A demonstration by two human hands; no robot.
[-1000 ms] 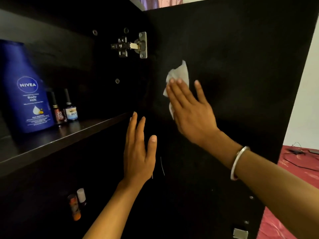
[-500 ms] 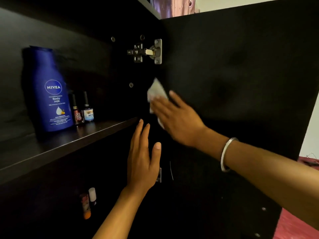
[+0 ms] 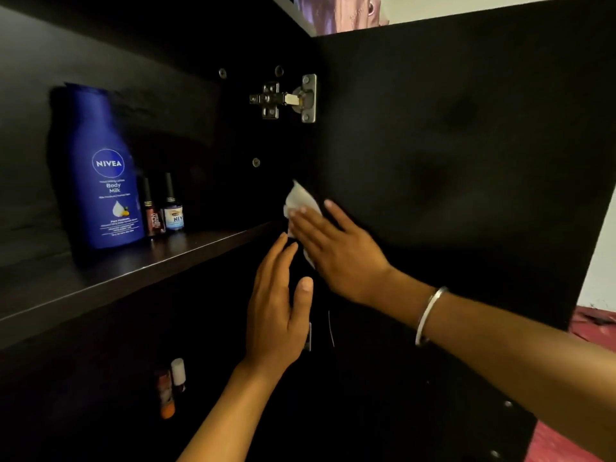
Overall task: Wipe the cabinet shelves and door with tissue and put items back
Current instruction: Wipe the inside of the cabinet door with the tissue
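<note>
I count one blue lotion bottle (image 3: 100,168), two small dark bottles (image 3: 151,208) (image 3: 172,205) on the upper shelf (image 3: 140,265), two small containers (image 3: 165,393) (image 3: 178,371) lower down, one tissue (image 3: 300,201), one hinge (image 3: 286,99), one bangle (image 3: 430,315), two hands (image 3: 278,308) (image 3: 340,251).

The right hand (image 3: 336,251) covers most of the tissue (image 3: 300,201). Two small bottles (image 3: 171,381) on the dark lower shelf are blurred, labels unreadable. The lotion bottle (image 3: 103,168) has a smeared top.

At nine o'clock, the blue bottle (image 3: 100,168) reads "NIVEA Body Milk"; the small bottle (image 3: 174,208) beside it shows "NIV".
</note>
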